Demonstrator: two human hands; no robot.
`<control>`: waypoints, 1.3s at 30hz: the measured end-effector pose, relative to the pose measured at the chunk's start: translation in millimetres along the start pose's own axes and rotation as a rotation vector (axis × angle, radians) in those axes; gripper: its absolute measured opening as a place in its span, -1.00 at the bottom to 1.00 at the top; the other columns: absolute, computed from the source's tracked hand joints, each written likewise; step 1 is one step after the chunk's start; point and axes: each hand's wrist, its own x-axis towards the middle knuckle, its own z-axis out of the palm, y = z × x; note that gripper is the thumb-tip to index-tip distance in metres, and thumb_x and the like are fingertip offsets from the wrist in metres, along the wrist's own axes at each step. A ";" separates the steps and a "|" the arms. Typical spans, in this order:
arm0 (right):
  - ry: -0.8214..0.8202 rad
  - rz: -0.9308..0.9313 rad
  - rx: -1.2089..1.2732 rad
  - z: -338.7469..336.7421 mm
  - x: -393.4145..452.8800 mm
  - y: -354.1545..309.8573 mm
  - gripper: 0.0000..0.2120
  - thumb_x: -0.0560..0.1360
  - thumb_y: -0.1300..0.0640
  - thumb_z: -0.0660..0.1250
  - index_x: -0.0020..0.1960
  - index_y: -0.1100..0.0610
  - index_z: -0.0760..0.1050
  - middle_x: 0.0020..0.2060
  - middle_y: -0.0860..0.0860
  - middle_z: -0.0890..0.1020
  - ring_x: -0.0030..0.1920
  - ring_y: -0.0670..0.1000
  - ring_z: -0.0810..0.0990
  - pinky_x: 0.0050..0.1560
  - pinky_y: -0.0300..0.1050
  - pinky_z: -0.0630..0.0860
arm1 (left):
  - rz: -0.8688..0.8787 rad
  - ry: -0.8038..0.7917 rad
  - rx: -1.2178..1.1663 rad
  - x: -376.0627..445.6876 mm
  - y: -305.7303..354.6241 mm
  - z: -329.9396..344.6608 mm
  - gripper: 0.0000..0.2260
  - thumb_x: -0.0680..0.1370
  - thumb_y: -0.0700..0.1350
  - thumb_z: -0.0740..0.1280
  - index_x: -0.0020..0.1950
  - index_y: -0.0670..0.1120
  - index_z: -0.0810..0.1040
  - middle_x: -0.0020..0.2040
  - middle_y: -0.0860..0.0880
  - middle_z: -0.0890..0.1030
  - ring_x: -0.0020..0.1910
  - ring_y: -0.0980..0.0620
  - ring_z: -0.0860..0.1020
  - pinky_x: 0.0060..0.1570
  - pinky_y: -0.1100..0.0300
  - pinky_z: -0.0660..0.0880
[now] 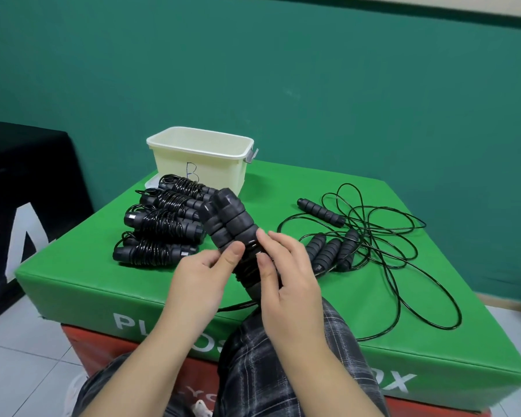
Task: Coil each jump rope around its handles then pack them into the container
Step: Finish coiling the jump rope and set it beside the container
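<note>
A pair of black foam jump rope handles (229, 221) is held side by side, tilted up and away over the green box. My left hand (205, 275) pinches the pair near its lower half. My right hand (286, 272) wraps around the lower end, where black cord is wound in a few turns. The loose cord trails down over the box's front edge. Several coiled jump ropes (160, 227) lie stacked at the left. The cream container (199, 158) stands behind them, and nothing shows inside it from here.
Uncoiled jump ropes with loose black cord (382, 233) and several handles (331, 248) sprawl over the right side of the green plyo box (418, 335). A black padded block (21, 176) stands at the left. My checked trouser legs (271, 371) press against the box front.
</note>
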 end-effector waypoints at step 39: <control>-0.148 0.239 0.009 0.5 -5.1 -6.6 -0.49 0.35 -0.39 0.10 0.21 -0.17 0.23 0.07 -0.11 0.53 -0.05 0.01 0.55 -0.06 -0.07 0.45 | 0.370 -0.199 0.046 6.9 -24.3 -16.5 -0.46 0.46 0.42 0.08 -0.32 -0.05 0.31 -0.44 0.08 0.29 -0.45 0.19 0.24 -0.43 0.25 0.19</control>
